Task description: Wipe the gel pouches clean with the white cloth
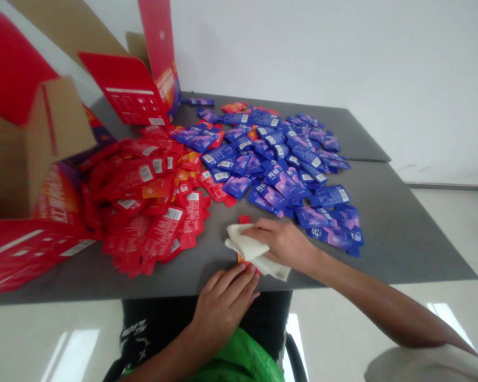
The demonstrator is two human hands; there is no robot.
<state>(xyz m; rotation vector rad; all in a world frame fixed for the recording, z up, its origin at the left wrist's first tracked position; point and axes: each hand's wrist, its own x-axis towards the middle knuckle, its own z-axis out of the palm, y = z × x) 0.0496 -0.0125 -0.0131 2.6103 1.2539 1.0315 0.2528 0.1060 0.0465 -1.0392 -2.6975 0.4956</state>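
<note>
Near the front edge of the grey table [382, 223], my right hand [282, 241] grips a folded cream cloth [245, 243]. Under the cloth lies a red packet [244, 219], mostly covered, with only its far end and a bit of its near end showing. My left hand [228, 297] lies flat over the table edge, fingers stretched out, the tips touching the packet's near end. To the left is a heap of red packets [143, 185]. Beyond my right hand spreads a pile of blue-purple packets [271, 159].
An open red carton [59, 196] stands at the left edge, and another open red carton [131, 87] is behind it. A white wall [322, 53] rises behind the table. A few orange-red packets [235, 107] lie at the back among the blue ones.
</note>
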